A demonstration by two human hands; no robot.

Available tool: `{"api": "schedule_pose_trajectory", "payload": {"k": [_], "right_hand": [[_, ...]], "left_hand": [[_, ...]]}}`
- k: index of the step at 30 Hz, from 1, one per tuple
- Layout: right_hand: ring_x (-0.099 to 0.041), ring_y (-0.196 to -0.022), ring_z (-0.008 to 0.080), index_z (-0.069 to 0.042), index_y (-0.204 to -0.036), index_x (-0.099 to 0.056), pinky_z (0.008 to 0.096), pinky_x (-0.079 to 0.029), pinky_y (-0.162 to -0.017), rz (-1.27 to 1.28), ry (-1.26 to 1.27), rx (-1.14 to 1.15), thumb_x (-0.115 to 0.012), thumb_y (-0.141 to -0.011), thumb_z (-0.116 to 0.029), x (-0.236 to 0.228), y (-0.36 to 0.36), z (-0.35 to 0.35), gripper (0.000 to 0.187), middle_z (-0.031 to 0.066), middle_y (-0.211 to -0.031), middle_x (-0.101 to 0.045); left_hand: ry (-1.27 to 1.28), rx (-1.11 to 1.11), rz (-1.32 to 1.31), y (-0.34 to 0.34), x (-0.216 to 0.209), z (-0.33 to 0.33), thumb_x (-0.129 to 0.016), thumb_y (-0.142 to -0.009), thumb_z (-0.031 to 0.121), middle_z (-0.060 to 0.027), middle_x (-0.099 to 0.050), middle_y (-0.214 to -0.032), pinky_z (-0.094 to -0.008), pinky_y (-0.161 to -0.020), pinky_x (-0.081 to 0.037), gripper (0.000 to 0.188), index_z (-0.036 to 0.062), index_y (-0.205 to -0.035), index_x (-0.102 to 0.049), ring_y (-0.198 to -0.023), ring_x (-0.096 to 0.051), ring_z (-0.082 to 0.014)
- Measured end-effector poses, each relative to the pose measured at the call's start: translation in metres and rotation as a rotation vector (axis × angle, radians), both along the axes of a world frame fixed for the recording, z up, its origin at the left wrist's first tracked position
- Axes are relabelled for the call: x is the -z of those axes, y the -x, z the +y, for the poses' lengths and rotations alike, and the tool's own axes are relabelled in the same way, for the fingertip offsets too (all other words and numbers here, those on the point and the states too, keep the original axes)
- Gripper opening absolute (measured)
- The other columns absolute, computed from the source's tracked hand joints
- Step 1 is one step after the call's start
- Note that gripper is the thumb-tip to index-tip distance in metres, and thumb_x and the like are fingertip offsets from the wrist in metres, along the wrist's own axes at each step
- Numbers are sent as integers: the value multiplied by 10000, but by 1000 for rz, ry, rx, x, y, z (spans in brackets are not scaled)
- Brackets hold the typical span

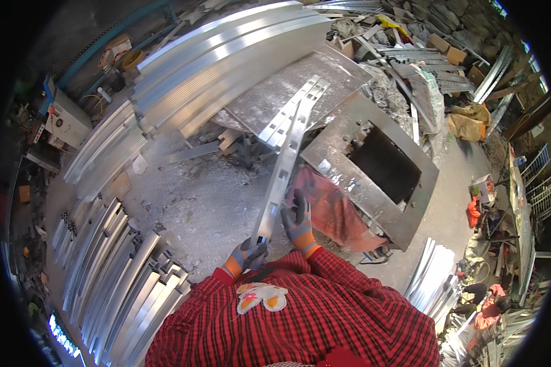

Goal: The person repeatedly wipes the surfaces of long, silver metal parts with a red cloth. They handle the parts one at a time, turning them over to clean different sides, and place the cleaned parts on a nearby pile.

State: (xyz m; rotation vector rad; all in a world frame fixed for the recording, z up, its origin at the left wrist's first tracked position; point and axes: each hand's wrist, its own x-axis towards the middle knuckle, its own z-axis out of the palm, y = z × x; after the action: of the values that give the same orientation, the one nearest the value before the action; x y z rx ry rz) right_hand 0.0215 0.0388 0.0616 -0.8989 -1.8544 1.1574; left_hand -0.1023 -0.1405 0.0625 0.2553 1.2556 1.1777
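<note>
A long silver metal profile [278, 180] with rectangular cutouts slants from just before my body up to a metal-topped table [263, 92]. My left hand [245, 257], in a grey and orange work glove, is closed around its near end. To the right of the profile, my right hand [298, 221] wears a matching glove; its fingers are spread and seem to hold nothing. Another profile with similar cutouts [277, 127] lies on the table, beside the far end of the held one. Whether the two touch, I cannot tell.
A steel machine plate with a dark rectangular opening [386, 162] stands right of my hands, a red cloth [333, 211] hanging by it. Long metal profiles are stacked far left [226, 55] and near left [122, 269]. Another person [490, 312] is at the lower right.
</note>
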Motion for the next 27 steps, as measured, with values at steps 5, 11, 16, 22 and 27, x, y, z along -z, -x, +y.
{"api": "schedule_pose_trajectory", "payload": {"k": [5,11,16,22,27], "right_hand": [[-628,-973,211,-60,-1413,-412,345,-552,-816,339,586,-342,-570,-990,-413,42,42,-13,574,115,-1203,-573],[-608,-926,149,-39,-1238,-576,313,-515,-789,253,592,-155,-662,-947,-335,22,97,25,425,63,-1052,-643],[-602,-947,146,-12,-1242,-590,316,-503,-812,313,720,-61,-691,-924,-249,42,140,90,408,76,-1066,-660],[-620,-957,169,26,-1188,-596,317,-501,-831,136,543,115,-712,-910,-233,88,201,242,398,94,-1062,-686],[-627,-1030,439,31,-1134,-580,466,-489,-881,-368,417,265,-694,-868,-425,169,229,377,540,246,-1088,-674]], "left_hand": [[-159,34,-323,32,-46,0,-622,-969,319,-48,-622,-909,-326,-677,-550,506,39,-1366,-479,-716,-637,-149],[-151,43,-519,70,-21,35,-599,-977,357,-54,-626,-917,-318,-684,-553,539,14,-1373,-467,-743,-663,-152],[-32,83,-47,117,15,100,-600,-967,430,-84,-655,-1017,-350,-734,-551,500,63,-1299,-521,-847,-660,-199],[296,-152,72,198,84,165,-588,-978,390,-76,-645,-1121,-335,-722,-558,366,170,-1271,-573,-897,-678,-232],[275,-109,199,252,95,231,-598,-975,353,-56,-658,-1057,-293,-667,-546,351,153,-1263,-573,-819,-689,-192]]}}
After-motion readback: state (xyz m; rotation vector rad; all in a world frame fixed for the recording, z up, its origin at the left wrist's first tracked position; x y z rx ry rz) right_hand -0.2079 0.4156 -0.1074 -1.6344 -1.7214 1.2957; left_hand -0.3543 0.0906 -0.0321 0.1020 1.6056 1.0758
